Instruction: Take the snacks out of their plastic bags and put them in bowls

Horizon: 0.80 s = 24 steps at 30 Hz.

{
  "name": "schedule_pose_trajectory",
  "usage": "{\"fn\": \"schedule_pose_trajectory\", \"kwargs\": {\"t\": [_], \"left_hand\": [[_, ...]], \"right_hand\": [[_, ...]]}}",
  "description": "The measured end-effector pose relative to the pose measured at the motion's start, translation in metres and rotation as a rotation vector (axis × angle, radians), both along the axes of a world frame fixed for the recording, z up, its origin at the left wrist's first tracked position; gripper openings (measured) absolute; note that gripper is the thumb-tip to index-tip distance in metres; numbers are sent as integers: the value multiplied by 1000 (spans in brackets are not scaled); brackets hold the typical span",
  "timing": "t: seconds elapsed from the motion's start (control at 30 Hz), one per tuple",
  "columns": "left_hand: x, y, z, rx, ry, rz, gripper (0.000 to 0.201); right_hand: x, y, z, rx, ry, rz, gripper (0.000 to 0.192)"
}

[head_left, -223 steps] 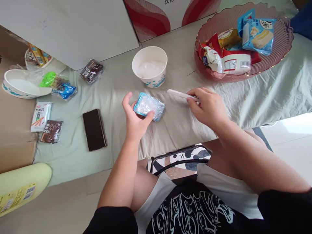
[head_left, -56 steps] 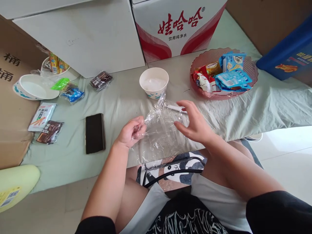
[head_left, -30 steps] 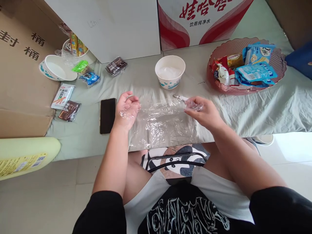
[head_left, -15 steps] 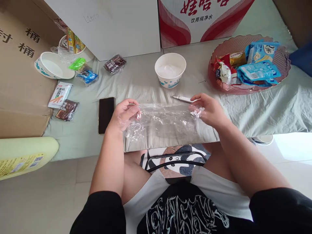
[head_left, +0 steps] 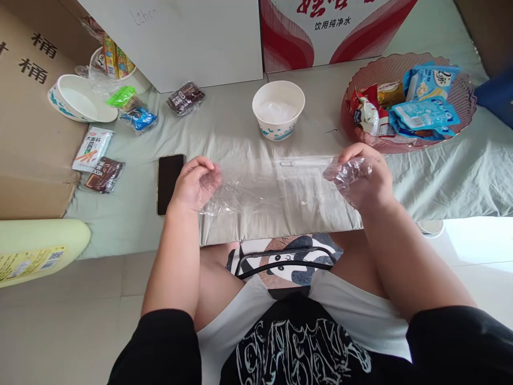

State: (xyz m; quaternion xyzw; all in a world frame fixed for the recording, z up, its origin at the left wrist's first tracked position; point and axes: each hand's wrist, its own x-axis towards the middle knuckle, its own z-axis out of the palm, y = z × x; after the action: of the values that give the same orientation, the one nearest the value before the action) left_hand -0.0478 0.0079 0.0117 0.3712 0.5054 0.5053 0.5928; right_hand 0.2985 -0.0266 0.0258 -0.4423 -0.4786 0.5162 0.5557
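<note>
A clear sheet of plastic film is stretched between my two hands, just above the front part of the cloth. My left hand has its fingers curled on the film's left end. At the other end, my right hand grips bunched film between thumb and fingers. Through the film shows a slim pale cutter lying on the cloth. Beyond it stands a white paper bowl with a whitish, translucent content. A dark phone lies just left of my left hand.
A pink ribbed basket with several snack packs stands at the right. Wrapped snacks and a paper bowl lie at the left. Big boxes line the back; a pale green container is at front left.
My right hand has moved right and my hands are farther apart. The film between them is drawn wider and smoother. The view has shifted slightly.
</note>
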Motion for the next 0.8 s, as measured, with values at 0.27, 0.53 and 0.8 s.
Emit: {"fn": "schedule_pose_trajectory", "kwargs": {"t": [0.27, 0.53, 0.8], "left_hand": [[6, -1, 7, -122, -58, -168, 35], [23, -1, 10, -222, 122, -581, 67], [35, -6, 19, -83, 29, -483, 72]], "right_hand": [[32, -15, -10, -163, 13, 365, 88], [-26, 0, -7, -486, 125, 475, 56], [-56, -25, -5, -374, 7, 1037, 23]]}}
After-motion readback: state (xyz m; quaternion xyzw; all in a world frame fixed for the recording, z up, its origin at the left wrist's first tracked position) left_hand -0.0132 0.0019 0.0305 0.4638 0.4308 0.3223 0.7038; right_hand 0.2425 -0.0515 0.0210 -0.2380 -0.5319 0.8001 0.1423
